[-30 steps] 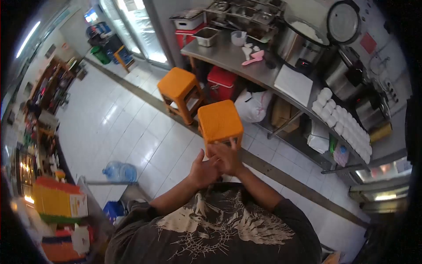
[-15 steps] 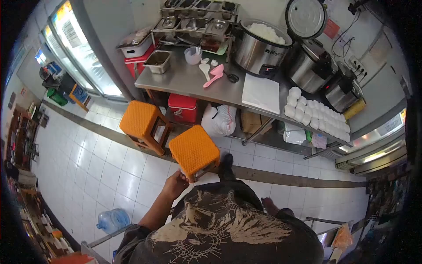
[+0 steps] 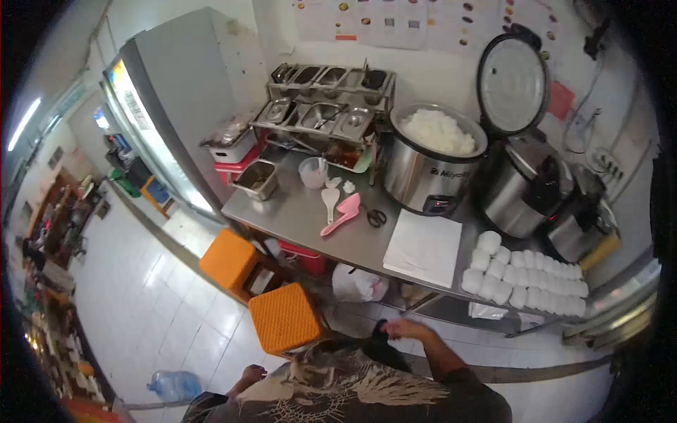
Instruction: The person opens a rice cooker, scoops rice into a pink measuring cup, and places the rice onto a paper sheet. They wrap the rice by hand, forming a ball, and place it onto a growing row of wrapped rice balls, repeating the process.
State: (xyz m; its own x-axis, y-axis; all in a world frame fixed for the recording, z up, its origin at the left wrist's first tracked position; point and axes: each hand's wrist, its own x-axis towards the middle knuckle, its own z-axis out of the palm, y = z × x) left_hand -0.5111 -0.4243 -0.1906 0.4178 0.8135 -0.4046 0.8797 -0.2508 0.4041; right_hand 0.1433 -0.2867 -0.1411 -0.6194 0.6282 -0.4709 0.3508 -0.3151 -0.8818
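Note:
My right hand (image 3: 403,329) is in front of the counter's near edge, fingers loosely stretched to the left, somewhat blurred. It seems to hold nothing; a dark shoe shows just beside the fingertips. Low by my shirt, my left hand (image 3: 255,371) is loosely open, partly seen and empty as far as I can tell. Nearest to it stands an orange woven-top stool (image 3: 283,319), apart from the hand. Ahead on the steel counter (image 3: 282,224) lie a pink rice paddle (image 3: 343,215), a white rice paddle (image 3: 330,204), black scissors (image 3: 376,218) and a stack of white paper (image 3: 424,248).
A large open rice cooker (image 3: 429,166) full of rice stands at the back, with further cookers (image 3: 520,190) to its right. Wrapped white rice portions (image 3: 522,276) line the right end. Left are a metal pan (image 3: 255,179), a second stool (image 3: 228,258) and a water jug (image 3: 174,385).
The view has tilted up and moved closer to the counter. My left hand has come away from the stool's edge. My right hand has risen and reached forward.

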